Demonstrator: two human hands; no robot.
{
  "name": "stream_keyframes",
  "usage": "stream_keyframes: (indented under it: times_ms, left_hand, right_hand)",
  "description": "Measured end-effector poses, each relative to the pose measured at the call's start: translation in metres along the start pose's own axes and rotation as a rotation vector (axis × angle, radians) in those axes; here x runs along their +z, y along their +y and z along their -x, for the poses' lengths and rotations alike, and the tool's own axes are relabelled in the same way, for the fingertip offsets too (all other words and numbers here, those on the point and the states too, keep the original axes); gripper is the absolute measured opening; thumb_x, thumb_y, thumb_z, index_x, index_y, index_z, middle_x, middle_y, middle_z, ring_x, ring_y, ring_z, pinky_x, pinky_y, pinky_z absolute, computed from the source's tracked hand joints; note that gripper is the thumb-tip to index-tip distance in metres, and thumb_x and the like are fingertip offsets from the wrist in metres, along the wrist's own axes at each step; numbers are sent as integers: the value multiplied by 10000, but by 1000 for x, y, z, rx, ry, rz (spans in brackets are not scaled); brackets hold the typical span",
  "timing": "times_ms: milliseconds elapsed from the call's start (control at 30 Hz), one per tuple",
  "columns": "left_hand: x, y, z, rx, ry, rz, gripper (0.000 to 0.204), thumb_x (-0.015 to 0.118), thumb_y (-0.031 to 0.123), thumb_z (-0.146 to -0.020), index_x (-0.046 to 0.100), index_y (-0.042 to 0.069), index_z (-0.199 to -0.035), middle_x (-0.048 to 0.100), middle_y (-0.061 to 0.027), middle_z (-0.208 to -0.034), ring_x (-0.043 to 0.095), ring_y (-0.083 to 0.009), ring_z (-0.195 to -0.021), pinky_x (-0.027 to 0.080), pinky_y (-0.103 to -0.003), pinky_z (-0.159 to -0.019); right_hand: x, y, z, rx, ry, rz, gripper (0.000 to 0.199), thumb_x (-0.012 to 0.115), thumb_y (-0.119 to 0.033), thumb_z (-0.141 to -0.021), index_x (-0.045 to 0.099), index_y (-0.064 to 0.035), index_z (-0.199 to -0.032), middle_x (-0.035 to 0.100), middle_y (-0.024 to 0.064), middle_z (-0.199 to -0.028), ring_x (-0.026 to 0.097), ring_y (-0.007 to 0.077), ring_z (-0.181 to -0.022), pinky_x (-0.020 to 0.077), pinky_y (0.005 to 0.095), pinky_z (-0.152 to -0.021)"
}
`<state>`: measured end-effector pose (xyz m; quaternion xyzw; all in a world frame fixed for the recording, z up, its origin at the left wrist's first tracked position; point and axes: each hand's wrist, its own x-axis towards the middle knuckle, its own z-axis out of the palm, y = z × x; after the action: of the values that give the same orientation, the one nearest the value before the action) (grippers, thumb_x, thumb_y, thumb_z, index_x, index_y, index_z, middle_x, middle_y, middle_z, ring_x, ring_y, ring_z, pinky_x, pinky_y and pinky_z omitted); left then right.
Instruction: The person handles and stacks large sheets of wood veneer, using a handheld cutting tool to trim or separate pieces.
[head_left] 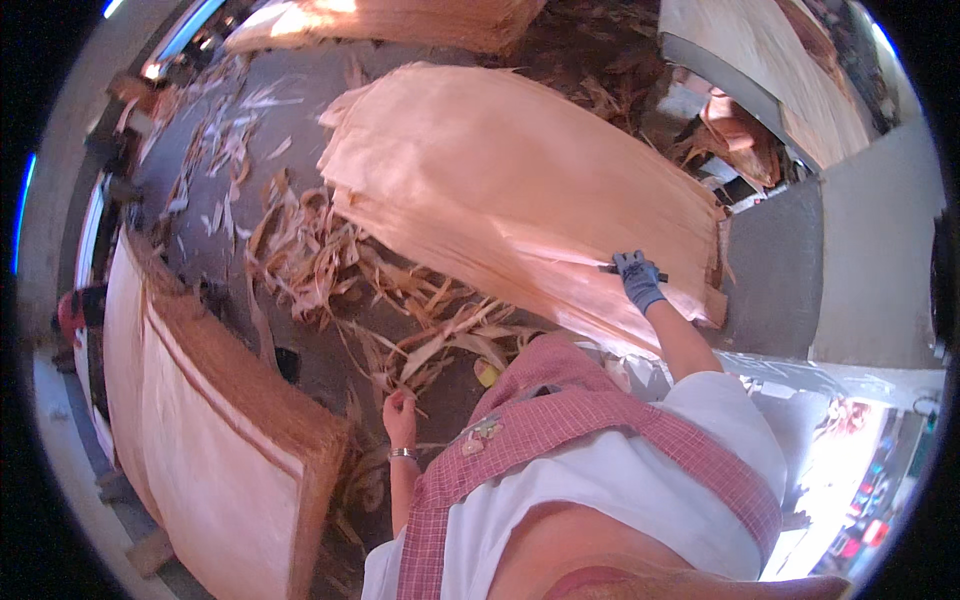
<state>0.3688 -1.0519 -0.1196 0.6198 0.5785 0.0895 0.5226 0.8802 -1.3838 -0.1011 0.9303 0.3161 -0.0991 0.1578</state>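
Observation:
A tall stack of thin, pale orange-tan wood veneer sheets [480,160] lies in front of me, its layered edges uneven. Over the stack's near right part, my right hand [638,278] wears a blue-grey glove. Its fingers are closed around a short dark tool [608,268], whose ends stick out on both sides; the kind of tool does not show. My left hand [398,408], bare, is low beside my body with its fingers curled, near torn veneer strips [430,355]. Whether a strip is pinched in it is too small to make out.
Loose veneer scraps [305,250] litter the grey floor [330,100] left of the stack. Another thick veneer stack [210,430] stands at the lower left, and one more [380,22] at the far side. A grey panel [770,270] borders the right end.

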Motion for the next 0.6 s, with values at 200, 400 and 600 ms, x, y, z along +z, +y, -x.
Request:
stream_keyframes:
  times_ms: [200, 400, 600]
  left_hand:
    - [36, 83, -51, 83, -139, -156, 323, 659, 179, -822, 619, -7, -1083, 662, -83, -909, 614, -178, -819, 495, -314, -761]
    - [86, 123, -123, 243, -326, -308, 281, 677, 213, -813, 623, 7, -997, 650, -70, -823, 588, -147, -739, 496, -311, -696]
    - [159, 211, -163, 506, -542, -520, 353, 692, 251, -790, 623, 10, -1039, 666, -72, -868, 621, -169, -809, 510, -347, -730]
  right_hand:
    - [33, -5, 12, 22, 21, -90, 330, 506, -199, -882, 499, -158, -1209, 570, 69, -1110, 541, 275, -1057, 535, 466, -743]
    - [56, -8, 18, 25, -14, -197, 291, 539, -204, -865, 492, -159, -1149, 545, 102, -1090, 535, 276, -1072, 535, 507, -711]
    - [14, 10, 5, 89, -97, -169, 205, 541, -193, -853, 593, -179, -1052, 624, 76, -1047, 596, 278, -1012, 525, 523, -694]
